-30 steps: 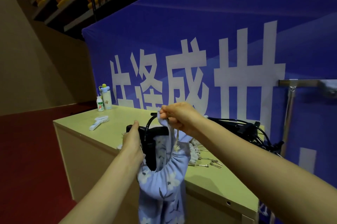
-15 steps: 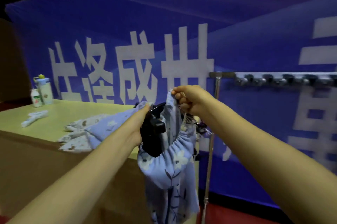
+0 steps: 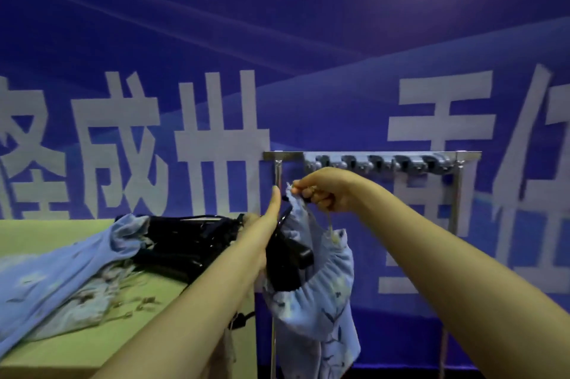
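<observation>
Dim indoor light, heavy blue cast off the banner. Faint glow top right, no hard shadows. Motion blur smears the garment and rack hooks. The black hanger crushes to black. Edges bend, wide-angle.

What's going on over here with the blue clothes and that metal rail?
A person is holding up a light blue floral garment with a black hanger inside it. The right hand pinches the garment's top edge. The left hand is against the hanger, but its grip is hidden. A metal rack with a row of hooks stands just behind. More clothes and a pile of hangers lie on the green table.
</observation>
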Available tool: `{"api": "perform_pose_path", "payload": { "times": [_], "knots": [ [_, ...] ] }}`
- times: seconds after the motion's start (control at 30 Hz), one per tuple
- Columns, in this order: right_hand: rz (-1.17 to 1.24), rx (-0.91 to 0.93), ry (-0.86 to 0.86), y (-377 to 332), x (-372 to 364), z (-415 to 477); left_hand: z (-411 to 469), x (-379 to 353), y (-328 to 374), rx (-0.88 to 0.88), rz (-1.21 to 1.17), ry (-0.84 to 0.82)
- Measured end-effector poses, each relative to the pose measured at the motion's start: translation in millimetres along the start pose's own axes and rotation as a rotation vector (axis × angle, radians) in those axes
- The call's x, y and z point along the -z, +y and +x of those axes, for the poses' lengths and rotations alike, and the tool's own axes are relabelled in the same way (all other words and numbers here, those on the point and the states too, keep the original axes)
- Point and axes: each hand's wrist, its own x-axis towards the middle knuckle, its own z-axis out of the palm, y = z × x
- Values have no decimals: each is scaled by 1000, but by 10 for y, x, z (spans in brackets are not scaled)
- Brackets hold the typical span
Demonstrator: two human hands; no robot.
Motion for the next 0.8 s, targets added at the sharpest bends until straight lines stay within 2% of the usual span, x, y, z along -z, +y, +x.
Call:
{"api": "perform_pose_path", "payload": {
  "times": [0.07, 0.2, 0.33, 0.47, 0.63, 0.8],
  "knots": [
    [-45, 11, 27, 6, 40, 125, 99, -154, 89, -104, 92, -17],
    [-176, 80, 94, 21, 208, 415, 542, -432, 203, -189, 255, -93],
    [-219, 182, 149, 84, 499, 774, 961, -608, 214, -383, 343, -143],
    [-228, 215, 242, 105, 797, 1171, 1486, -863, 214, -543, 532, -16],
    [-313, 260, 317, 185, 1028, 1560, 1913, -1057, 199, -536, 612, 141],
    [-401, 373, 394, 272, 1062, 1910, 2213, -1065, 124, -401, 755, 250]
  ]
}}
